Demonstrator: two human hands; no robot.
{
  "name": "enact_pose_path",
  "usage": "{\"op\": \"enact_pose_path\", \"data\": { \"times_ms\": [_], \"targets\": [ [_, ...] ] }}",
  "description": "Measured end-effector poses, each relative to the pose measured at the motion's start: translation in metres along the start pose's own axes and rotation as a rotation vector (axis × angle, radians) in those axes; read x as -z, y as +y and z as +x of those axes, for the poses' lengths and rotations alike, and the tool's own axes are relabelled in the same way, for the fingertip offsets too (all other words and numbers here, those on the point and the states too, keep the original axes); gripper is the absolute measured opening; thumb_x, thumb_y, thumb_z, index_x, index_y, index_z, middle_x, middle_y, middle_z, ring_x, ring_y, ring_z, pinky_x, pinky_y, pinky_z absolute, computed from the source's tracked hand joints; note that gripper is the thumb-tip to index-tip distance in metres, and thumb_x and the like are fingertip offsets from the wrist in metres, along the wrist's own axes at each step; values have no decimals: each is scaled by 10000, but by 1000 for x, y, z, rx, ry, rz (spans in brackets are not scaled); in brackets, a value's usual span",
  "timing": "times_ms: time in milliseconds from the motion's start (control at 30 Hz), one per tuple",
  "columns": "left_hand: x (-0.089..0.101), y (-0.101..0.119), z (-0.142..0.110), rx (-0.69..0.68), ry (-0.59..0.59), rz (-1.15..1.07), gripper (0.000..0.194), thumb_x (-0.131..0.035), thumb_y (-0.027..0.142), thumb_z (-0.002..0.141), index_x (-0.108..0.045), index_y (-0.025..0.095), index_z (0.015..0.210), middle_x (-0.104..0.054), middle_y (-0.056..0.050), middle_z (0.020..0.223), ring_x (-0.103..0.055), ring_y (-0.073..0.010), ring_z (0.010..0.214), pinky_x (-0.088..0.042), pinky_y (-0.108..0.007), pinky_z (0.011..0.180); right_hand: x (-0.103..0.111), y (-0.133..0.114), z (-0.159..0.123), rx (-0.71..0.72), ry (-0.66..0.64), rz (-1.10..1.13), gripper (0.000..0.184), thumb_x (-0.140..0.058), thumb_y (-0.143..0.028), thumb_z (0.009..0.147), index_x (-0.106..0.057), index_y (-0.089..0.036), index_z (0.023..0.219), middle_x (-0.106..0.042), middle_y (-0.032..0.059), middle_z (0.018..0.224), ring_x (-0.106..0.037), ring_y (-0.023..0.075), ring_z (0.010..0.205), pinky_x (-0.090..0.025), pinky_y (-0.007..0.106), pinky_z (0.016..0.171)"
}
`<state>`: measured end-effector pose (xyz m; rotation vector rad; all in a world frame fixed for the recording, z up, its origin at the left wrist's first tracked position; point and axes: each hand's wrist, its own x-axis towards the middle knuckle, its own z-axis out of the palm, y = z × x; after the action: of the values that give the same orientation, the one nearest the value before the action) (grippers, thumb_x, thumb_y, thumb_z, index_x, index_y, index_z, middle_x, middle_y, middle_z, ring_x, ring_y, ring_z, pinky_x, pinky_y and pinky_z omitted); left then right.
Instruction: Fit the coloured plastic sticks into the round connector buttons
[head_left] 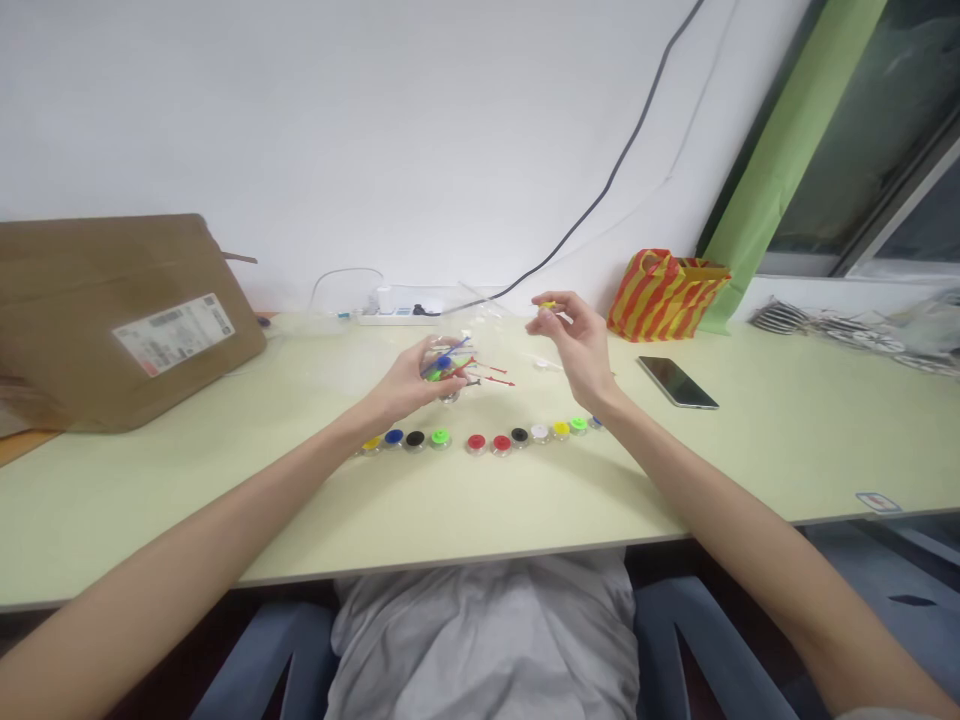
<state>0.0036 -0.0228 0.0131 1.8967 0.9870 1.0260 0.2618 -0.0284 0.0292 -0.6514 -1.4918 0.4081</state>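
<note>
My left hand (pixel 429 376) is closed around a bunch of small coloured pieces (pixel 444 362), blue and green, with thin sticks poking out to the right. Some of the sticks have red tips. Just below the fingers shows a bit of clear plastic. Higher up and to the right, my right hand (pixel 574 335) pinches a small yellow piece (pixel 548 305) between thumb and fingertips. Nearer to me, small clear jars with coloured lids stand in a curved row, among them a red-lidded jar (pixel 476 443) and a green-lidded jar (pixel 440 438). My forearms partly cover both row ends.
A cardboard box (pixel 97 320) stands at the left. Along the wall lie a power strip (pixel 397 317) and clear plastic bags. At the right are a striped bag (pixel 660 300), a phone (pixel 677 382) and bundled cables (pixel 855 330). The table's front edge runs before my lap.
</note>
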Motion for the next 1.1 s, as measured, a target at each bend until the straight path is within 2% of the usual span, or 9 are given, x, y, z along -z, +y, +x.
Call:
{"op": "enact_pose_path", "data": {
  "times_ms": [100,267,467,633,900,1100],
  "targets": [
    [2,-3,2,-77,-4,64,635,-826,423,777,-583,286,1347,-753,-62,1045,-705,-213,937,-588,-320,773,0,-1,-1,-44,-10,16,351,-670,-554,927,-673,-231,1062,-689,32,911,-699,162,804,-603,350,802],
    [1,-9,4,-231,26,280,489,-745,383,839,-602,272,1293,-723,-60,1177,-690,-207,1026,-536,-337,941,-1,-4,-3,-42,-72,-6,410,-639,-608,929,-677,-224,1069,-743,49,917,-706,162,801,-576,299,700],
    [-2,-13,3,-303,44,503,473,-653,328,878,-568,266,1338,-736,-23,1073,-677,-185,891,-519,-318,861,-9,-19,-10,-79,-212,69,466,-615,-653,922,-657,-190,951,-727,45,779,-654,134,616,-485,239,486],
    [-4,-13,2,-313,-1,556,523,-619,308,890,-520,267,1401,-731,-29,1098,-677,-187,918,-510,-312,858,-14,-26,-13,-120,-191,81,493,-630,-683,893,-604,-191,885,-701,24,737,-586,98,514,-467,217,435],
    [-3,-15,3,-299,-19,537,533,-630,324,882,-514,269,1400,-724,-33,1095,-683,-198,936,-519,-322,872,-9,-25,-10,-144,-194,138,463,-601,-649,935,-599,-190,871,-659,0,649,-538,82,429,-377,208,368],
    [-3,-20,5,-292,-8,571,560,-631,323,877,-498,259,1417,-736,-37,1119,-692,-202,942,-516,-314,866,-7,-22,-9,-201,-244,221,445,-556,-660,956,-537,-216,936,-702,7,694,-594,108,446,-381,214,375]
  ]
}}
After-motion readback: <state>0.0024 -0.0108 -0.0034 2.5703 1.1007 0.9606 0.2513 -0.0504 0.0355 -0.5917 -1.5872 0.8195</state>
